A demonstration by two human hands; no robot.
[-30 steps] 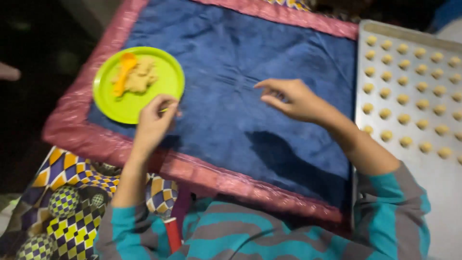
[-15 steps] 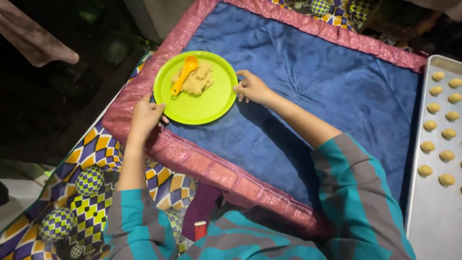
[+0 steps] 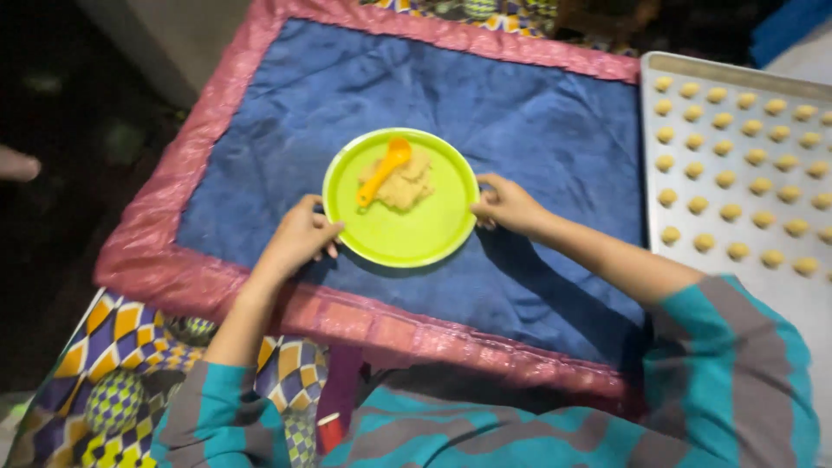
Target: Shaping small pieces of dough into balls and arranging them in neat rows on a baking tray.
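A round lime-green plate (image 3: 416, 234) rests on a blue cloth (image 3: 537, 113) with a pink border. On the plate lie a lump of pale yellow dough (image 3: 407, 184) and an orange plastic spoon (image 3: 384, 170) leaning across it. My left hand (image 3: 299, 238) grips the plate's left rim. My right hand (image 3: 507, 204) holds the right rim with fingers curled over the edge. Both arms wear teal and grey striped sleeves.
A metal baking tray (image 3: 676, 260) at the right carries several rows of small dough balls (image 3: 735, 173). A patterned yellow, purple and white fabric (image 3: 113, 373) covers my lap at lower left. Another person's foot or hand (image 3: 17, 163) shows at the far left edge.
The plate has been slid from the cloth's left edge toward its middle. My right hand came off the bare cloth and took the plate's right rim; the left hand stayed on the left rim.
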